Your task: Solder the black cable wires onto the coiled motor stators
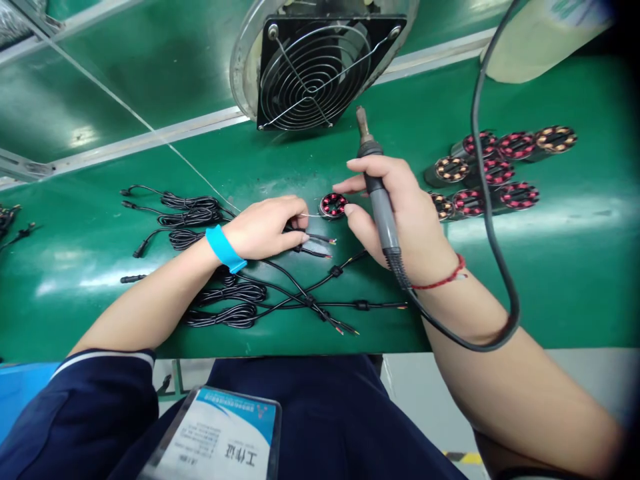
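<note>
Right hand (417,217): grey soldering iron (383,212). Round red-wound part (333,205); glossy cables (193,203).

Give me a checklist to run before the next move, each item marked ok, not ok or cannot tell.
1. Soldering iron in hand: ok, the right hand holds it.
2. Iron's metal tip away from the cable ends: ok, it points up toward the fan.
3. Thin wire at the wound part: ok, it runs from the left hand to the edge of the red-and-black wound part.
4. Cord clear of the right forearm: not ok, it loops across it.
5. Fan running: cannot tell.
6. Iron hot: cannot tell.
</note>
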`<state>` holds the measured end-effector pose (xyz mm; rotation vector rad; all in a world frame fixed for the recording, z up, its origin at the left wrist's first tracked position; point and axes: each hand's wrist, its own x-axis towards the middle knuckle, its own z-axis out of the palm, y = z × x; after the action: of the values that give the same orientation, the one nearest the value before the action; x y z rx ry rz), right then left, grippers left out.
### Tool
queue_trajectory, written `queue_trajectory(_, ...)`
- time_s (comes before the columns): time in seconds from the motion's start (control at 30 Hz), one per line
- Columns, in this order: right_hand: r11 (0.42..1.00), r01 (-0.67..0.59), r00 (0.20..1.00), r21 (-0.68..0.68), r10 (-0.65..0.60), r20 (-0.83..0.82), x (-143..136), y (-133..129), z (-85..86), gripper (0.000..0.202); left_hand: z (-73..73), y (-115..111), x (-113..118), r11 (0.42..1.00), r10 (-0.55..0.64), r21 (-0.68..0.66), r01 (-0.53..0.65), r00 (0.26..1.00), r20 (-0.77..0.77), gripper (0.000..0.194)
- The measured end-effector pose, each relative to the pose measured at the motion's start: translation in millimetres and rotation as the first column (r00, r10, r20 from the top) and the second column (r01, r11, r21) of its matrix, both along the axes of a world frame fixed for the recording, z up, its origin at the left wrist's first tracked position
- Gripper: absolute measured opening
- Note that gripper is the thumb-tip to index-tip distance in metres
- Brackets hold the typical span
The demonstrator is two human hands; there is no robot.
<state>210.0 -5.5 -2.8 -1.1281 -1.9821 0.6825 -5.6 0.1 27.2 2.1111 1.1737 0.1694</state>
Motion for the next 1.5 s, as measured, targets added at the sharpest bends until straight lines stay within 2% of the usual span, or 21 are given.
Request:
queue_trajectory(0.13, 1.000, 0.010, 0.969, 0.015, -0.006, -0.247, -6.6, -1.4, -8.2, 0.041, -4.1, 4.2, -2.8, 0.980, 0.196, -0.082, -0.181, 0.944, 0.267, 0.018)
queue_trajectory(0.27, 1.000, 0.010, 0.920, -0.008, -0.013, -0.391, -13.7, -0.2, -14.8, 0.041, -5.7, 6.6, -6.7, 0.983, 0.185, -0.089, -0.163, 0.904, 0.385, 0.025)
queue_trajectory(0.53, 0.998, -0.057, 0.898, -0.004, 0.050, -0.437, -19.1, -2.7, -17.5, 0.047, -8.1, 7.2, -7.2, 0.991, 0.137, -0.054, -0.125, 0.918, 0.371, 0.027)
queue_trajectory(0.63, 0.999, -0.053, 0.894, -0.013, 0.041, -0.446, -19.4, -2.9, -17.2, 0.045, -8.2, 6.4, -5.6, 0.993, 0.094, 0.032, -0.112, 0.936, 0.340, 0.030)
queue_trajectory(0.77, 0.997, -0.065, 0.886, -0.030, 0.044, -0.461, -20.0, -2.9, -16.7, 0.045, -8.2, 2.4, -0.9, 0.980, 0.011, 0.187, -0.067, 0.958, 0.288, 0.049)
queue_trajectory(0.83, 0.997, -0.075, 0.884, -0.035, 0.050, -0.464, -20.1, -3.1, -16.5, 0.047, -8.4, 0.1, 1.5, 0.972, -0.011, 0.228, -0.050, 0.965, 0.262, 0.053)
queue_trajectory(0.97, 0.995, -0.089, 0.896, -0.035, 0.064, -0.439, -20.2, -3.7, -16.5, 0.050, -8.6, -2.3, 4.2, 0.968, -0.021, 0.247, -0.046, 0.965, 0.261, 0.048)
queue_trajectory(1.2, 0.996, -0.073, 0.902, 0.056, 0.089, -0.422, -21.3, -3.3, -13.1, 0.046, -7.0, -2.0, 5.8, 0.969, -0.002, 0.241, -0.061, 0.968, 0.251, 0.042)
queue_trajectory(1.27, 0.996, -0.060, 0.911, 0.071, 0.084, -0.404, -21.8, -3.4, -12.4, 0.042, -6.2, -2.7, 6.6, 0.987, 0.027, 0.145, -0.077, 0.947, 0.321, 0.035)
queue_trajectory(1.33, 0.996, -0.047, 0.911, 0.076, 0.074, -0.406, -22.6, -3.9, -13.0, 0.039, -5.4, -3.7, 8.1, 0.992, 0.123, -0.083, -0.097, 0.895, 0.429, 0.025)
queue_trajectory(1.4, 0.996, -0.044, 0.909, 0.073, 0.070, -0.411, -23.7, -4.7, -14.4, 0.040, -4.7, -4.0, 10.1, 0.946, 0.253, -0.305, -0.110, 0.837, 0.486, 0.017)
queue_trajectory(1.43, 0.997, -0.042, 0.912, 0.066, 0.065, -0.405, -24.2, -5.2, -15.1, 0.040, -4.7, -3.8, 11.1, 0.922, 0.303, -0.368, -0.123, 0.819, 0.487, 0.013)
queue_trajectory(1.5, 0.999, -0.025, 0.926, 0.038, 0.038, -0.375, -24.5, -6.3, -15.5, 0.041, -5.7, -2.3, 12.8, 0.904, 0.361, -0.386, -0.186, 0.815, 0.453, 0.009)
